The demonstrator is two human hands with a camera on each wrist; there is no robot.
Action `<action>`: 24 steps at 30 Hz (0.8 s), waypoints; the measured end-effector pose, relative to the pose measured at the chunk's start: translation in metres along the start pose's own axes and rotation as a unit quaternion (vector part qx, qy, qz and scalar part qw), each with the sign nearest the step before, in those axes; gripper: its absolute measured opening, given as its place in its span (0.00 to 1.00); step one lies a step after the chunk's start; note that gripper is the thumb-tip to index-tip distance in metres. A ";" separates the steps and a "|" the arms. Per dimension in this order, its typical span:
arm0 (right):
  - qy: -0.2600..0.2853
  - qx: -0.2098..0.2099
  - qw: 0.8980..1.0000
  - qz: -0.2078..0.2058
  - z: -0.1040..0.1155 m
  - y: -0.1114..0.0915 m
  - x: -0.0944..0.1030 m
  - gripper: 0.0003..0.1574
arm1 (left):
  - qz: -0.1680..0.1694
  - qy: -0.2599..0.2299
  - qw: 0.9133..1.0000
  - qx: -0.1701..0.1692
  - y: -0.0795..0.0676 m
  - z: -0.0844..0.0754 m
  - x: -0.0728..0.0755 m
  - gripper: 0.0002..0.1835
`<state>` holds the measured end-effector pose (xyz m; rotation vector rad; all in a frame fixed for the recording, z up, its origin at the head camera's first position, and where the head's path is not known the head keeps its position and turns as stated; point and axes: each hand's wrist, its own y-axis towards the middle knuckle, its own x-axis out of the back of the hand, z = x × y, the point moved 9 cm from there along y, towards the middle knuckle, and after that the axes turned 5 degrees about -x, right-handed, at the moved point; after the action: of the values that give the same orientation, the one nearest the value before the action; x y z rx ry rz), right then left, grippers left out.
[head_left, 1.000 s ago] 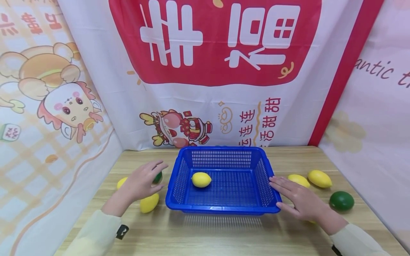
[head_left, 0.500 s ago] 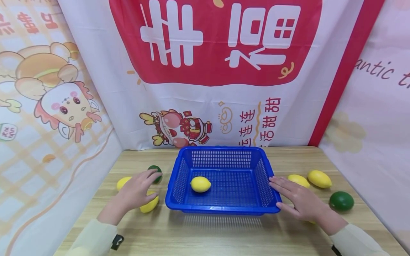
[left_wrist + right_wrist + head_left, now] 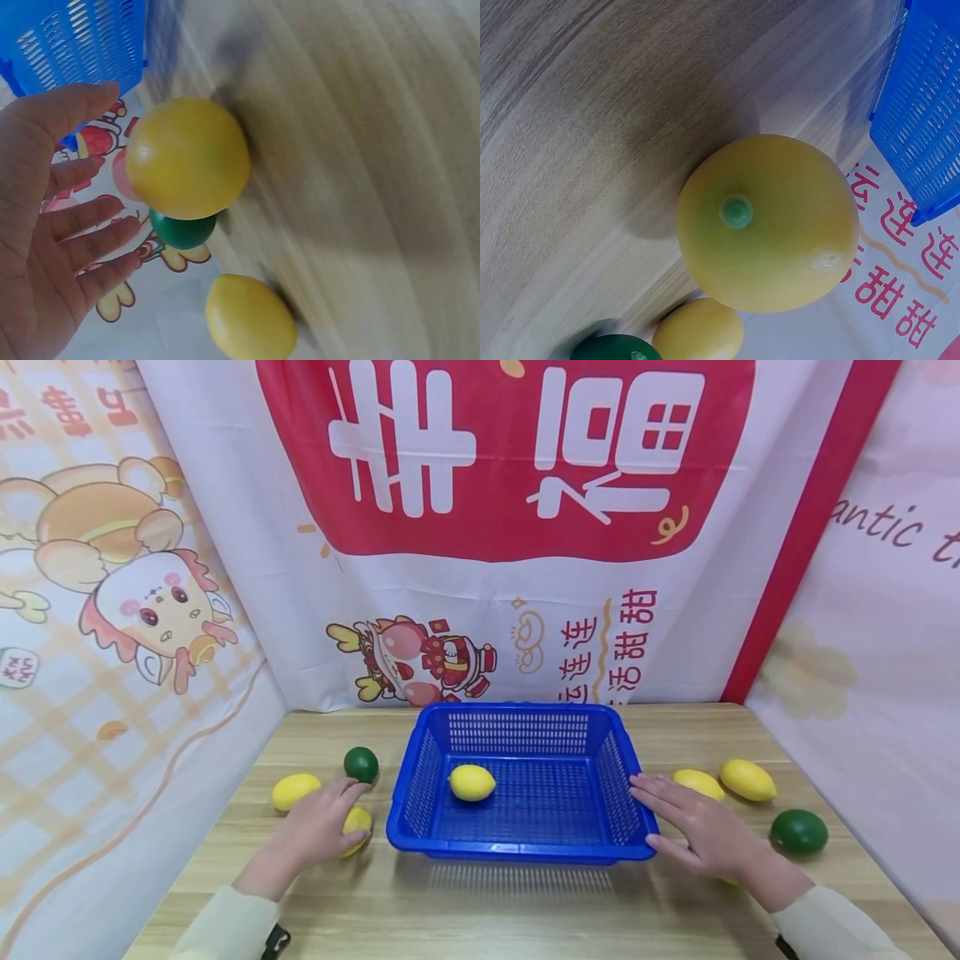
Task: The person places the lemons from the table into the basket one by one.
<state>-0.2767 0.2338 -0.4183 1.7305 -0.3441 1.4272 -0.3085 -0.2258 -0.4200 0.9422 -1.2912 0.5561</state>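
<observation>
My left hand (image 3: 318, 827) reaches over a yellow lemon (image 3: 357, 832) left of the basket, fingers spread and loosely bent. In the left wrist view the fingers stand beside that lemon (image 3: 187, 157) without closing round it. Near it lie a dark green lime-like fruit (image 3: 362, 765) and another lemon (image 3: 296, 792). One lemon (image 3: 472, 783) lies inside the blue perforated basket (image 3: 517, 849), toward its left. With fingers extended, my right hand (image 3: 701, 827) rests on the basket's right rim. The right wrist view shows a lemon (image 3: 769, 225) close up, mostly hidden below that hand in the head view.
Right of the basket lie two lemons, one behind the right hand (image 3: 699, 783) and one farther right (image 3: 748, 779), plus a green fruit (image 3: 799, 832). The wooden table (image 3: 487, 918) is bounded by printed cloth (image 3: 517, 635) at the back and sides.
My left hand has moved left and lower, from beside the basket's rim to over the near lemon. The lemon in the basket rolled slightly forward, then back. My right hand stayed put.
</observation>
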 end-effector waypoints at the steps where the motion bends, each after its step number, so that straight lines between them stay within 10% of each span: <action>1: -0.001 -0.001 1.000 0.001 0.000 0.000 0.000 0.38 | 0.001 -0.001 1.000 0.004 -0.001 0.001 -0.002 0.37; 24: 0.021 0.027 0.999 -0.022 0.001 0.000 0.001 0.38 | 0.054 -0.043 0.992 0.105 -0.011 0.022 -0.044 0.42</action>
<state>-0.2754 0.2332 -0.4179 1.7385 -0.2464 1.4507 -0.3218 -0.2440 -0.4656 1.0833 -1.3849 0.7539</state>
